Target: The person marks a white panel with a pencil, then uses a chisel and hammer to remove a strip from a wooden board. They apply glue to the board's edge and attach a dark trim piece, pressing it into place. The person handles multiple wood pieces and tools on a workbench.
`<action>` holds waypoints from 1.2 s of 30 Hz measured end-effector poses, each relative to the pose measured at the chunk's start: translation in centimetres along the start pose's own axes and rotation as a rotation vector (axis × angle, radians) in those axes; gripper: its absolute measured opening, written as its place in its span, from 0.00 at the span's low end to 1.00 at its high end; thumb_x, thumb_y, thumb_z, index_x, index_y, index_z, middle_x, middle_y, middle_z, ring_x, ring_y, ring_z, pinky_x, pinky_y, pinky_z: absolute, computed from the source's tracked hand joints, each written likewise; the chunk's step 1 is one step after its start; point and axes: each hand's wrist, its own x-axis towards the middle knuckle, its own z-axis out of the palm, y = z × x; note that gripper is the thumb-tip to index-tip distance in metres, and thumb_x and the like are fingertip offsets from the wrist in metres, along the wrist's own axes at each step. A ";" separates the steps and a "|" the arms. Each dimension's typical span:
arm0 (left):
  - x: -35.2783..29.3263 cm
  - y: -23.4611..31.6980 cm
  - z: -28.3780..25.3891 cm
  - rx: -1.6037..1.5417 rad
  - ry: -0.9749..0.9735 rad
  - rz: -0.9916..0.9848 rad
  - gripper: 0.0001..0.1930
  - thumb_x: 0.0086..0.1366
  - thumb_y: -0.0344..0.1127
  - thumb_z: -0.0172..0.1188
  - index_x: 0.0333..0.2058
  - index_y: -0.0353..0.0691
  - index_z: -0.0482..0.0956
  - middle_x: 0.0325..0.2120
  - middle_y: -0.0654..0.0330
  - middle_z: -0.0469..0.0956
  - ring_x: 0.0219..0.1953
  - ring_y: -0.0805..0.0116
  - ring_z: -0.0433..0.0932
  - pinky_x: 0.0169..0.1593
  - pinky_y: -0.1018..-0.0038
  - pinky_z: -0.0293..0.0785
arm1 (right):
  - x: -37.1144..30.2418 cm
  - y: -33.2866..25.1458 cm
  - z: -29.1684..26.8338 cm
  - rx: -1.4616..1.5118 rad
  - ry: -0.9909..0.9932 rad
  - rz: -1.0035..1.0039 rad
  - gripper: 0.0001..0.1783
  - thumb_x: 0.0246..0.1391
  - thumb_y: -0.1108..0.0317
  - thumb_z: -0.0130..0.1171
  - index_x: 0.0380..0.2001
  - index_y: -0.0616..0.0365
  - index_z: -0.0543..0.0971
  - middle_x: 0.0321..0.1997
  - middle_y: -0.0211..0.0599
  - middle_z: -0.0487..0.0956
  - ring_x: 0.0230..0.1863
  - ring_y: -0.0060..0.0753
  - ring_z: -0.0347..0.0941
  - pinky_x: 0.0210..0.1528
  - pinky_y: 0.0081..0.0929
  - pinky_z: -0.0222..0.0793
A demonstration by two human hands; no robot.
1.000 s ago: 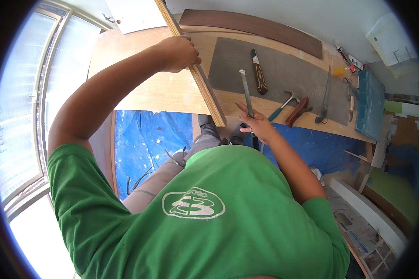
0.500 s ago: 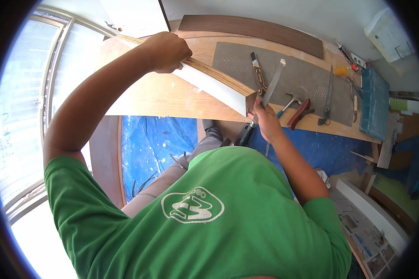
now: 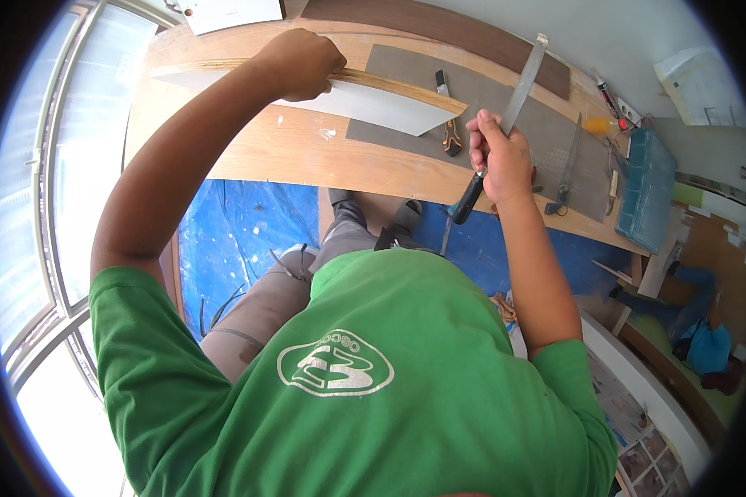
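— Where's the strip sitting?

— Left hand (image 3: 300, 60) is gripping the laminated wood strip (image 3: 340, 91) across the workbench's (image 3: 307, 153) far edge; right hand (image 3: 499, 156) is fisting a flat file (image 3: 510, 103).

— Risk?

— The file might be skidding off the strip's pointed end, I'd judge.

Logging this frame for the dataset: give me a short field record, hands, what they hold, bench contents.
left hand: gripping a long board, knuckles up
board: white face, pale wood edge, lying across the workbench
right hand: closed on a metal file
file: black handle below the fist, grey blade pointing up and away, near the board's tip
workbench: wooden top with a grey mat
mat: carries a folding knife and other hand tools
floor: blue tarp under the bench
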 end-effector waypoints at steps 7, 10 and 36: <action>0.6 -2.0 2.3 -0.243 0.090 0.027 0.19 0.56 0.47 0.76 0.34 0.38 0.83 0.30 0.53 0.83 0.37 0.48 0.83 0.44 0.56 0.77 | 1.2 -1.6 2.3 -0.214 0.034 0.048 0.19 0.63 0.55 0.70 0.30 0.58 0.79 0.21 0.25 0.73 0.16 0.13 0.62 0.18 0.16 0.55; 1.4 -1.7 3.0 -0.483 0.167 0.087 0.30 0.60 0.62 0.72 0.26 0.35 0.82 0.22 0.52 0.80 0.25 0.54 0.79 0.34 0.57 0.74 | 1.3 -1.1 2.3 -0.171 0.040 0.041 0.18 0.63 0.56 0.71 0.29 0.57 0.79 0.21 0.25 0.73 0.16 0.13 0.61 0.18 0.16 0.54; 1.8 2.3 -0.7 -0.550 0.038 -0.211 0.36 0.70 0.71 0.54 0.44 0.38 0.88 0.40 0.47 0.88 0.46 0.51 0.85 0.52 0.55 0.80 | -4.1 0.0 -0.6 -0.942 0.100 -0.147 0.18 0.75 0.58 0.53 0.47 0.64 0.79 0.27 0.34 0.73 0.32 0.26 0.67 0.42 0.30 0.71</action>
